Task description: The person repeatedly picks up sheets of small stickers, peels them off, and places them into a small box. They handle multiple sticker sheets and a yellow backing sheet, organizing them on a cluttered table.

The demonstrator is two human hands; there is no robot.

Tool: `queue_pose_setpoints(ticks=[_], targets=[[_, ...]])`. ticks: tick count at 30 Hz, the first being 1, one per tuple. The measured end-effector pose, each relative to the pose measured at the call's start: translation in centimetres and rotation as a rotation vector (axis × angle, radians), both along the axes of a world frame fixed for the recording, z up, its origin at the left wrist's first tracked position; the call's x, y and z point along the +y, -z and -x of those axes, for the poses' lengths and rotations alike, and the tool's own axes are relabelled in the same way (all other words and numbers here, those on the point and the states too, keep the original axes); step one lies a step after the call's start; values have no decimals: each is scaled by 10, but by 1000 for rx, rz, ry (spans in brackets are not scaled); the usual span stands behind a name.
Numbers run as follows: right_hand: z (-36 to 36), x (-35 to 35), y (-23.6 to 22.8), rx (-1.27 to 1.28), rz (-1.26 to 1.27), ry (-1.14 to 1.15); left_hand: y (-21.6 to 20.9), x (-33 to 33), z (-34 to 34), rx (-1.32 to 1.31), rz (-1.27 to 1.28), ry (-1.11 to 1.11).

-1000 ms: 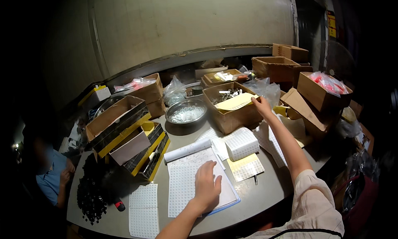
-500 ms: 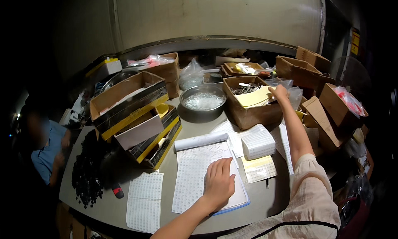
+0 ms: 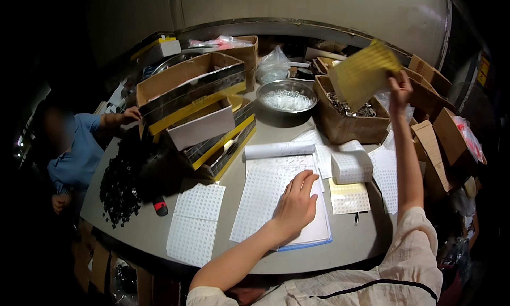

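Note:
My right hand is raised above the parts box, fingers closed on the edge of a yellow label sheet. Beneath that sheet stands an open cardboard box full of small dark metal pieces. My left hand rests with outstretched fingers on a clipboard pad of papers with a blue edge. Partly under this hand lies a white sheet of small printed labels. The pad's top pages are rolled back in a white roll.
Steel bowl holds small clear pieces. Stacked black-and-yellow boxes stand left, beside a black heap of small parts and a red-black tool. Folded label sheets lie right. A co-worker in blue reaches toward the boxes.
My right hand has lifted the yellow sheet up off the parts box. My left hand stays on the pad. The co-worker's hand has come up to the stacked boxes. The view has shifted.

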State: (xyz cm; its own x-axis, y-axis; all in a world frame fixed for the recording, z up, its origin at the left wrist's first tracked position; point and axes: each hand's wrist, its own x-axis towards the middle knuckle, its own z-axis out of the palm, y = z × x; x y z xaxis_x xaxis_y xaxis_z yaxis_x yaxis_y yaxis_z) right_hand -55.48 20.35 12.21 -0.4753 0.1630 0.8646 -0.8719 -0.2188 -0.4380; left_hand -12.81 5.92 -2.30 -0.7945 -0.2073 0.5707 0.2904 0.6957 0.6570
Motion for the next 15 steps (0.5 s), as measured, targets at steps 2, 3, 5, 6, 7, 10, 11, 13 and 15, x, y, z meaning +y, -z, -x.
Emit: queue_pose_setpoints(ticks=[2, 3, 5, 6, 7, 10, 11, 13, 15], targets=[[-69, 19, -29, 8, 53, -198, -4, -5, -2, -52, -112, -5], [-96, 35, -41, -11, 82, -304, -9, -6, -1, -108, -210, 10], [-146, 53, -50, -59, 103, -506, -17, -11, 1, -230, -578, 46], [-156, 59, -41, -123, 83, -540, -22, -14, 3, -285, -849, 73], [-162, 63, -29, -188, 63, -575, -25, -21, 3, -271, -919, 134], [-190, 58, 24, -528, -204, -589, -36, -35, 4, -272, -1209, 373], [-207, 47, 42, -648, -231, -600, -31, -45, 10, -334, -1365, 532], [-214, 38, 90, -749, -361, -672, -42, -42, 10, -410, -1472, 730], [-242, 29, 106, -988, -426, -670, -44, -39, 5, -481, -1338, 654]])
